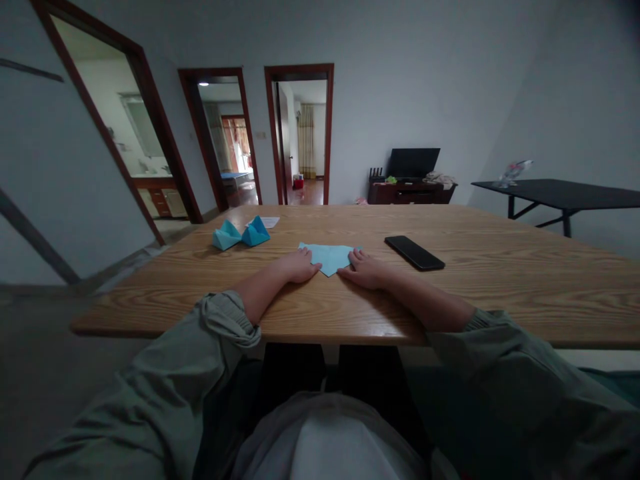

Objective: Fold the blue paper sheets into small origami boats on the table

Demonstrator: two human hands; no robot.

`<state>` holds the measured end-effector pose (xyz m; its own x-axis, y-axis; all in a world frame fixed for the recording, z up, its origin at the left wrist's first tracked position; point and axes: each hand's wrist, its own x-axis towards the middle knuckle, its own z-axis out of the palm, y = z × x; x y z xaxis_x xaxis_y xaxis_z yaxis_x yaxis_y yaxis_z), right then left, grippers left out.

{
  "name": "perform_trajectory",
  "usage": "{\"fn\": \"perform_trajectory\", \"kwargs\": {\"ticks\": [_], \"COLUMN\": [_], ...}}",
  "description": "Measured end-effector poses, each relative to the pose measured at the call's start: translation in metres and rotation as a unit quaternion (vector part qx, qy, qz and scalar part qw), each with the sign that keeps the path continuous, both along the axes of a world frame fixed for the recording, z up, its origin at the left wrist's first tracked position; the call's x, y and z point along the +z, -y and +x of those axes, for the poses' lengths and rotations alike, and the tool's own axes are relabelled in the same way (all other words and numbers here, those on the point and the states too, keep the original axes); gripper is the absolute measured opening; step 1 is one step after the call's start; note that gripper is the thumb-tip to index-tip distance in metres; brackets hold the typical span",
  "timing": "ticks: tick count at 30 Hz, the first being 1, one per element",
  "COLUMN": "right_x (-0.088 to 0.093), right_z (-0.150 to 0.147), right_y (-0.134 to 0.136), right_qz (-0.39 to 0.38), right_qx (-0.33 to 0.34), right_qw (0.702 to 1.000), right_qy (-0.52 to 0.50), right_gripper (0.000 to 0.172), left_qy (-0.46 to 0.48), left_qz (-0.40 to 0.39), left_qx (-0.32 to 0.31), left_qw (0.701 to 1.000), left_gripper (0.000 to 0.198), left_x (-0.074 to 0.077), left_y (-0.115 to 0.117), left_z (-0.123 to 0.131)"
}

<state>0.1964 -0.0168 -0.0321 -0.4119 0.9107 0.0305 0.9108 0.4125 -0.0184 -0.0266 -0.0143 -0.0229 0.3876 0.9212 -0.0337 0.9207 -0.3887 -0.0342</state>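
A sheet of light blue folded paper (pixel 330 257) lies flat on the table in front of me, its lower edge coming to a point toward me. My left hand (pixel 300 265) rests on its left end, fingers laid out flat and thumb stretched toward the point. On the right end lies my right hand (pixel 369 268), also open, with its thumb near the point and the fingers on the paper's edge. Parts of both ends are hidden under the fingers.
Left of the paper stand a light blue folded paper shape (pixel 227 235) and a darker blue one (pixel 256 231), with a white slip (pixel 270 222) behind. A black phone (pixel 414 253) lies right of my right hand. The wooden table (pixel 320 320) has its front edge under my forearms.
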Motion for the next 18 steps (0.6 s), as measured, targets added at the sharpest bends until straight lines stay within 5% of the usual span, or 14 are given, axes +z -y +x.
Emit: {"fn": "perform_trajectory", "kwargs": {"ticks": [4, 9, 18], "right_x": [0.006, 0.015, 0.024], "right_z": [-0.004, -0.008, -0.008], "right_y": [0.008, 0.014, 0.02], "right_qz": [-0.024, -0.051, -0.07], "right_qx": [0.008, -0.002, -0.004], "right_qw": [1.0, 0.998, 0.996], "right_qy": [-0.019, -0.033, -0.054], "right_gripper": [0.1, 0.09, 0.078], "left_qy": [-0.008, 0.007, 0.028], "left_qz": [-0.012, -0.057, -0.015], "left_qx": [-0.003, -0.016, -0.027], "left_qw": [1.0, 0.998, 0.999], "left_gripper": [0.068, 0.065, 0.068], "left_x": [0.006, 0.015, 0.019], "left_y": [0.002, -0.004, 0.0], "left_z": [0.0, -0.01, -0.014]}}
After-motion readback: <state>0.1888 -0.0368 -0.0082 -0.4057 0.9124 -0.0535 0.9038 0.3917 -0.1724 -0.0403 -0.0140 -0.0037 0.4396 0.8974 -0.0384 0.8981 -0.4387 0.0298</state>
